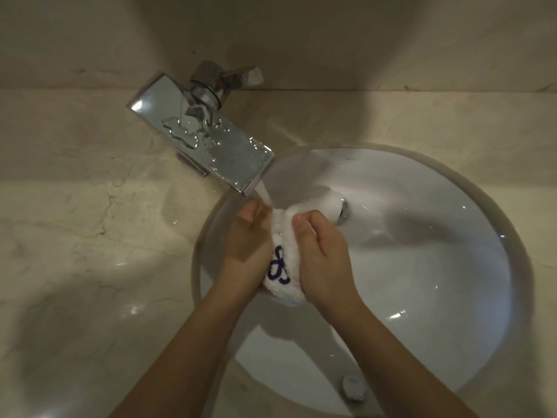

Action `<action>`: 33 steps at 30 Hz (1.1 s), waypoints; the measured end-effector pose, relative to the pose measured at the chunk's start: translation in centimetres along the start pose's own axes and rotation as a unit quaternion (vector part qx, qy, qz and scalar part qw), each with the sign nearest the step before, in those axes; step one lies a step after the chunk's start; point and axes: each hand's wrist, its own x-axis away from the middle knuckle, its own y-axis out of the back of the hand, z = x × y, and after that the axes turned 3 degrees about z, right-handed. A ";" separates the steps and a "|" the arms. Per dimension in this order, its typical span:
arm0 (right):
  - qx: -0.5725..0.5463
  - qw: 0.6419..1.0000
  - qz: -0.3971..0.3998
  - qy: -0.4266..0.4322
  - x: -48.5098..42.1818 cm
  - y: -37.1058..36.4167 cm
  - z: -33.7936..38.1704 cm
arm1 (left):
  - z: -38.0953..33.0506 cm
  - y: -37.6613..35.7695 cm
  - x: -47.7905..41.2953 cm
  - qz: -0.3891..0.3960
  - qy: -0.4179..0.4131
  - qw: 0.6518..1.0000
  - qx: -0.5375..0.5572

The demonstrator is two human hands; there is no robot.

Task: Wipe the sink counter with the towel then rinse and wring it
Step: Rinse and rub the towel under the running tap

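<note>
Over the marble worktop [90,236] and white sink [437,267], the tap [205,140] runs onto the towel [284,267] — soft, sodden, likely heavy — bunched between left hand [247,245] and right hand [324,257], fingers clenched round it; best gripped at both ends.

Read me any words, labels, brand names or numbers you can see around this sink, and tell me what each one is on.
None can be read.
The white towel, held between the left hand and the right hand, carries a dark blue looping embroidery, partly folded and hidden; no letters can be made out.
The faucet shows only water drops and reflections, no marking.
</note>
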 end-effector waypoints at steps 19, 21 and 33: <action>0.052 0.998 0.020 0.015 -1.9 -0.4 0.7 | 0.8 -0.4 1.9 -0.043 -0.034 0.996 0.075; 0.041 0.995 0.057 -0.065 -5.2 -0.8 0.5 | 1.3 -0.7 2.5 -0.083 -0.087 0.993 0.017; -0.453 0.843 0.076 -0.279 -1.8 3.6 -2.0 | 2.5 1.1 3.7 0.061 0.125 0.956 0.259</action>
